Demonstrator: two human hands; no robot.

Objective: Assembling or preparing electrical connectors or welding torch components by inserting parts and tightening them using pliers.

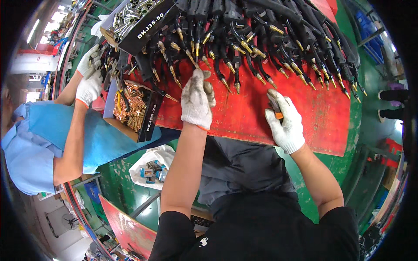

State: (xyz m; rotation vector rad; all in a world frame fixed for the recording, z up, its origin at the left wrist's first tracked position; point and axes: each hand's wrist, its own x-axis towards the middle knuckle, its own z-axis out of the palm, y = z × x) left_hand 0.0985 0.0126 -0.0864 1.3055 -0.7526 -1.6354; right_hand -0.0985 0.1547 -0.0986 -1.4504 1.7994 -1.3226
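Both my hands wear white knit gloves over a red table top [244,117]. My left hand [197,101] reaches to the near edge of a heap of black torch necks with brass tips [244,39] and pinches one brass tip at its fingertips. My right hand [285,119] rests on the red surface and grips a tool with an orange and black handle [275,106], probably pliers. The nearest brass tips lie just beyond that hand.
A black box of copper-coloured small parts [133,108] stands left of my left hand. Another black box with silvery parts [135,17] is at the top left. A person in a light blue shirt [39,143] works at the left with gloved hands [89,71]. A white bag [150,167] lies below the table.
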